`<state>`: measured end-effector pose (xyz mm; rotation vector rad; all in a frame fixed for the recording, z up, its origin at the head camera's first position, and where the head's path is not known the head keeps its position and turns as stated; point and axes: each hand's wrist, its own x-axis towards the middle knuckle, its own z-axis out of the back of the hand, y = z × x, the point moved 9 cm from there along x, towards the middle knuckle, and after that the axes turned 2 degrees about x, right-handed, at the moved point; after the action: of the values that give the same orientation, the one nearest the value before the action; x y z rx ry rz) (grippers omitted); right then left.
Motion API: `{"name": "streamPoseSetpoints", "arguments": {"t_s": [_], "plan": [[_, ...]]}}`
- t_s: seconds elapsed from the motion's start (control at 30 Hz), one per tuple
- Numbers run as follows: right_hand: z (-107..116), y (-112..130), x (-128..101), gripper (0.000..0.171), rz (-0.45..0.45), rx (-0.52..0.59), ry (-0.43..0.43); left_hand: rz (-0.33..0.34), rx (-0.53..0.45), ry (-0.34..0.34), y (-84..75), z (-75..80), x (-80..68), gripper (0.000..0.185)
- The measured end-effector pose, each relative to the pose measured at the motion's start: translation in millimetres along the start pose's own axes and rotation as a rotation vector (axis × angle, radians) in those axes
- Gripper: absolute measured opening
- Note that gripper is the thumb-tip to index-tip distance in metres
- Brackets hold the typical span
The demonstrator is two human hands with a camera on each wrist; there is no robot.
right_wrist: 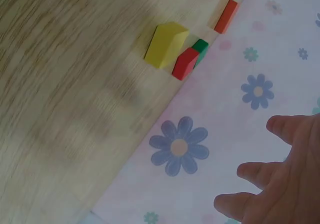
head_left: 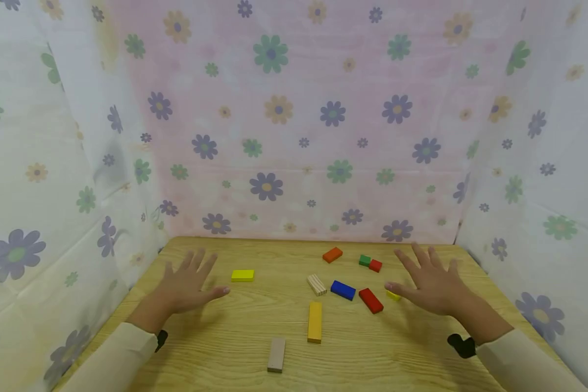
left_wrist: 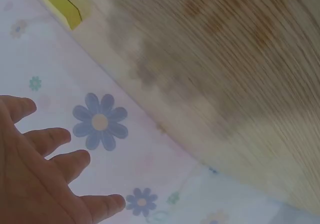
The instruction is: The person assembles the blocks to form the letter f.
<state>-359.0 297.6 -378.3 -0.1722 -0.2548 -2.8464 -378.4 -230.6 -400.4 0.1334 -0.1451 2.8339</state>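
Neither hand grips anything. The left hand (head_left: 186, 286) is spread flat, fingers straight and apart, palm down just over the wooden table (head_left: 225, 348); whether the palm actually rests on the wood cannot be told. The right hand (head_left: 433, 283) mirrors it on the other side, fingers fanned and released. In the wrist views the fingers (left_wrist: 55, 139) of the left and those (right_wrist: 260, 174) of the right show splayed against the flowered cloth, holding nothing.

Nearest the left hand is a small yellow block (head_left: 242, 275), lying flat just beyond the thumb tip and apart from it. Nearest the right hand is a yellow wedge (head_left: 393, 295), partly hidden beside the thumb and seemingly just short of contact; the right wrist view shows its sloped face (right_wrist: 166, 45) clearly.

Between the hands the other pieces lie scattered flat: a red block (head_left: 371, 300), a blue block (head_left: 343, 290), a pale ridged block (head_left: 316, 285), a long yellow bar (head_left: 315, 322) and a plain wooden bar (head_left: 276, 354) closer to the person. Toward the back edge sit an orange block (head_left: 332, 254) and a green cube (head_left: 365, 260) touching a small red cube (head_left: 375, 265).

The hands flank the pieces evenly, which reads as a resting pose, judging by the symmetry
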Motion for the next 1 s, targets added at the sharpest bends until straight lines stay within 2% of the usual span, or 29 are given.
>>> {"name": "streamPoseSetpoints", "arguments": {"t_s": [0.23,0.53,0.8,1.0], "plan": [[-7.5,17.1,1.4,0.093,0.025,0.01,-0.03,-0.043,-0.02,0.011,-21.5,-7.3,0.8,0.105],[-16.9,37.1,5.7,0.094,0.044,0.234,-0.006,-0.081,-0.128,0.041,-41.3,-22.1,3.1,0.105],[-30.7,49.2,9.3,0.095,0.058,0.28,0.001,-0.145,-0.232,0.046,-66.8,-27.6,6.7,0.102],[-43.1,67.6,13.3,0.095,0.09,0.296,0.016,-0.19,-0.271,0.105,-79.3,-37.3,11.2,0.1]]}}
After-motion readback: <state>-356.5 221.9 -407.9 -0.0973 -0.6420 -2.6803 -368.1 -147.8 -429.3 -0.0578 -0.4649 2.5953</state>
